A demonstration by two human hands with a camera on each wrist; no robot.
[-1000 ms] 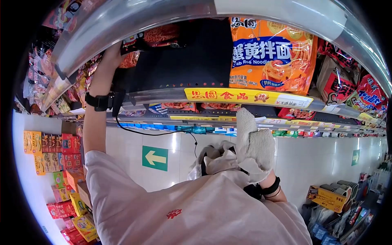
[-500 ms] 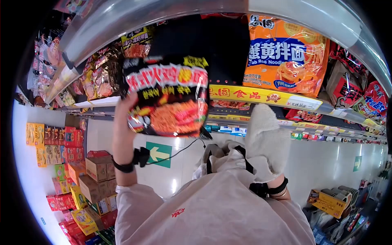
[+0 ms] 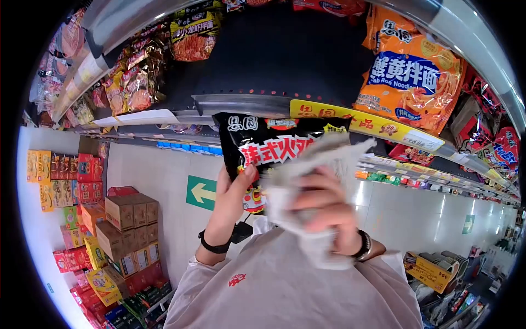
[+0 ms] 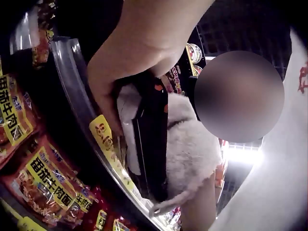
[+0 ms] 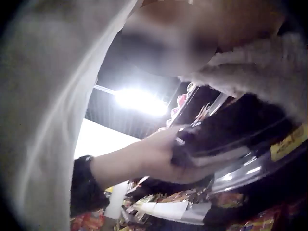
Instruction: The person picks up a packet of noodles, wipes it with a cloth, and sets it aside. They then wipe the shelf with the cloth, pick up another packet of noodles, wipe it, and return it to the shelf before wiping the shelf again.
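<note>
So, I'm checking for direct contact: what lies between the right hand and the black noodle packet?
A pale cloth lies between the right hand and the black noodle packet; the head view shows this, though blurred there.

We record: dark shelf (image 3: 274,60), bearing orange noodle packets (image 3: 411,77) right, dark packets (image 3: 194,37) left; pale tiled floor (image 3: 139,167), bearing a green arrow sign (image 3: 200,193) and stacked brown cartons (image 3: 129,214).

Cardboard boxes (image 3: 127,214), green floor sign (image 3: 200,193)

The blurred cloth (image 3: 285,191) hides the lower right of the black packet (image 3: 276,147).
</note>
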